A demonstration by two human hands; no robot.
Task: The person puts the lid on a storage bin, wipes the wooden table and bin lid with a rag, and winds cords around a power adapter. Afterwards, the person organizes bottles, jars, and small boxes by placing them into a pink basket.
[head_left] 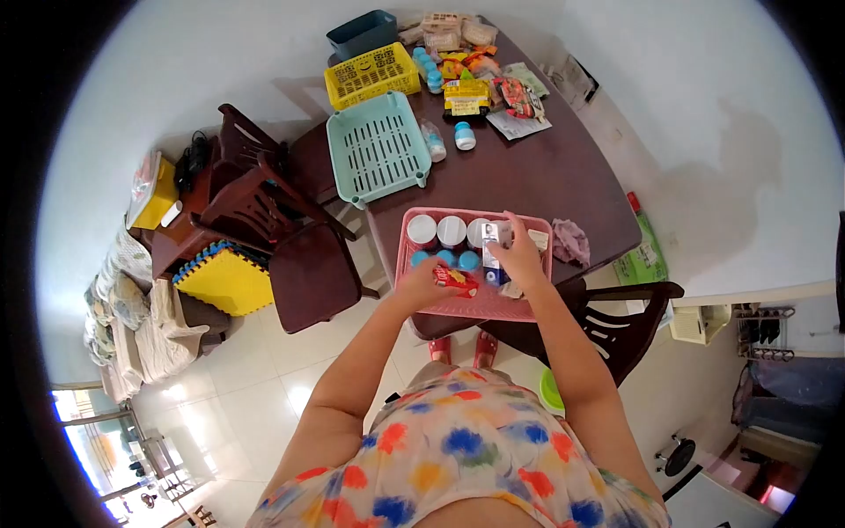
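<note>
A pink basket (519,310) sits at the near edge of the dark table. Along its back stand jars with white lids (451,231), and in front of them are several blue-capped bottles (468,260). My left hand (420,285) is closed on a small red packet (456,282) over the front left of the basket. On the right side of the basket, my right hand (521,258) grips a white and dark-blue carton (492,250) that stands upright. The print on both packs is too small to read.
Behind the basket are a light-green slotted tray (380,145), a yellow basket (372,76) and a dark teal bin (363,33). Snack packs (466,97) and a white bottle with a blue cap (465,135) lie farther back. A crumpled cloth (571,242) lies right of the basket. Chairs (317,273) flank the table.
</note>
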